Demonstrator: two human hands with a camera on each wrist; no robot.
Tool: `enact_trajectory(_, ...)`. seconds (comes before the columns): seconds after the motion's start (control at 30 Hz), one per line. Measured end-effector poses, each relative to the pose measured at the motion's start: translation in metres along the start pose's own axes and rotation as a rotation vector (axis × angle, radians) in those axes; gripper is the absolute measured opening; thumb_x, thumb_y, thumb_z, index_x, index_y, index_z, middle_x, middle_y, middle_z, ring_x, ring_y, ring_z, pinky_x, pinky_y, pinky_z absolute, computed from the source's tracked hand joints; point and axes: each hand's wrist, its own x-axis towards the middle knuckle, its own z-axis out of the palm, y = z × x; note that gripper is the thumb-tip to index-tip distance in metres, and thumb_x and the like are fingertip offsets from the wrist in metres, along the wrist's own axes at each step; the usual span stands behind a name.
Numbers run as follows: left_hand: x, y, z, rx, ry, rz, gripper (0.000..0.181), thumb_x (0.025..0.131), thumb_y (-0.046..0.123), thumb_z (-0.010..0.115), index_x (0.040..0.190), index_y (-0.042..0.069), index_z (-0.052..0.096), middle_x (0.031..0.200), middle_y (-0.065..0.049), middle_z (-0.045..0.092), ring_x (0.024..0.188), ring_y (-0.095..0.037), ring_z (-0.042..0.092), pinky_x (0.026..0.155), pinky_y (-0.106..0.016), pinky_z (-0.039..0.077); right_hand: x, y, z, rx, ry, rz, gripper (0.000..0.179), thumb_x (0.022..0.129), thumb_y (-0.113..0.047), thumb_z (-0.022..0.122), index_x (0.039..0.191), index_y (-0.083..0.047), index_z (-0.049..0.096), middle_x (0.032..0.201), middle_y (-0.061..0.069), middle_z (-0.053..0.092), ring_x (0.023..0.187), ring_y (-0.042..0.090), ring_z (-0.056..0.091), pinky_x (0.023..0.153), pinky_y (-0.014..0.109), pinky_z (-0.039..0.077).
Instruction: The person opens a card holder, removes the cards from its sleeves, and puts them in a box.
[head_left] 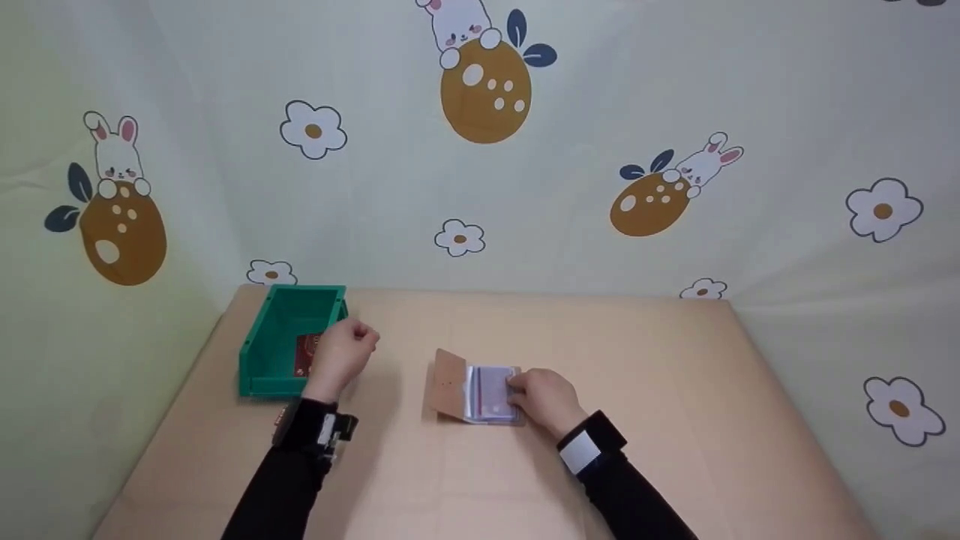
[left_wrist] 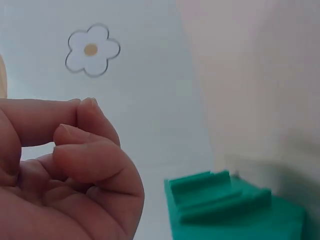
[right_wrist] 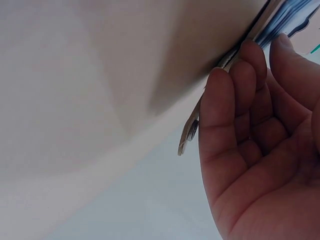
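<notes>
Card holder, spread open to the right of the green bin, gripped by the right hand at the edge farthest from that bin. Thumb laid over the clear sleeves, fingers curled in underneath: a pinch probably meant to steady the whole stack by its margin while leaving most of the top sleeve uncovered. Resting on the table or slightly raised, cannot tell. Tan cover flap tilted up on the side toward the bin, perhaps from stiffness in its fold. In the right wrist view, a round snap on a strap end, outside the grasp, presumably unfastened so as to let the holder open.

Left hand at the bin's right side, fingers bent inward with tips drawn close to the thumb, nothing visible between them. Touching the rim or not, cannot tell. By judgement, placed within easy reach of the bin's mouth.

Inside the bin, a dark red card, partly hidden by the left hand, likely put there for containment. Just in front of the bin, a black wristband, presumably for carrying a camera. Under the bin, a beige table; behind it, a pale curtain printed with rabbits and flowers, perhaps hung as a screen.
</notes>
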Motion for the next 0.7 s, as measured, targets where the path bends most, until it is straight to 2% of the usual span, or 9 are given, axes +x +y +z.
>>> enact_trajectory(0.2,-0.003,0.001,0.025,-0.001,-0.029,0.036,0.014,0.094,0.009,0.058,0.095,-0.004,0.063,0.087,-0.013,0.064,0.076,-0.024,0.056,0.069,-0.038,0.047,0.000,0.000,0.000,0.005,-0.002,0.004,0.020,0.081,-0.018,0.079,0.100,-0.014,0.078,0.087,0.004,0.071,0.080,0.023,0.066,0.073,0.040,0.052)
enact_trajectory(0.4,-0.006,0.001,0.049,0.024,-0.071,0.050,0.011,0.093,0.010,0.062,0.088,0.000,0.062,0.081,-0.008,0.060,0.074,-0.023,0.055,0.071,-0.039,0.046,0.001,0.001,0.001,-0.009,-0.011,0.004,0.016,0.082,-0.018,0.079,0.097,-0.015,0.078,0.086,0.004,0.071,0.079,0.023,0.066,0.070,0.040,0.052)
enact_trajectory(0.57,-0.009,0.001,0.067,0.053,-0.120,0.021,0.013,0.091,0.013,0.065,0.085,0.002,0.061,0.080,-0.007,0.059,0.074,-0.022,0.055,0.070,-0.037,0.046,0.001,0.001,0.001,-0.012,-0.017,0.010,0.015,0.082,-0.019,0.079,0.096,-0.014,0.078,0.086,0.005,0.071,0.080,0.023,0.066,0.071,0.040,0.052)
enact_trajectory(0.7,-0.012,0.000,0.079,0.042,-0.142,-0.010,0.012,0.089,0.012,0.065,0.083,0.004,0.060,0.078,-0.006,0.059,0.073,-0.021,0.055,0.066,-0.034,0.046,0.001,0.001,0.001,-0.002,-0.012,0.012,0.020,0.082,-0.019,0.079,0.101,-0.014,0.078,0.089,0.006,0.072,0.082,0.025,0.067,0.073,0.040,0.052)
